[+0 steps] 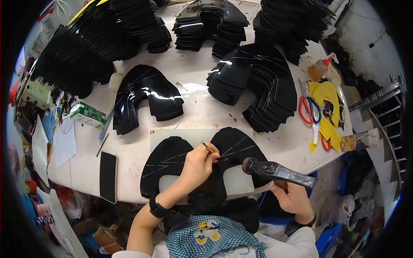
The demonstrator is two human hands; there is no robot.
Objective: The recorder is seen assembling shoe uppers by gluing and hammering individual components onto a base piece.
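My left hand [196, 167] is closed round a short brass-coloured metal rod, perhaps a punch [207, 147]. Its lower end is at the inner edge of the right-hand black curved piece [237, 147], but contact is not clear. A matching black piece [167, 155] lies to the left; both look like shoe-upper cuts and bear thin white lines. Beneath them is a pale translucent board [157, 136]. My right hand [294, 198] grips a hammer by its handle, mostly hidden behind the dark metal hammer head [282, 171]. That head hovers over the right-hand piece's outer edge.
Glossy black curved pieces stand in stacks, a small one [144, 86] and a taller one [258, 77] closest. Phone [108, 176] and green box [88, 114] lie left. Scissors [306, 107], yellow scraps [323, 92], a red-capped bottle [318, 69] and a jar [359, 141] sit right.
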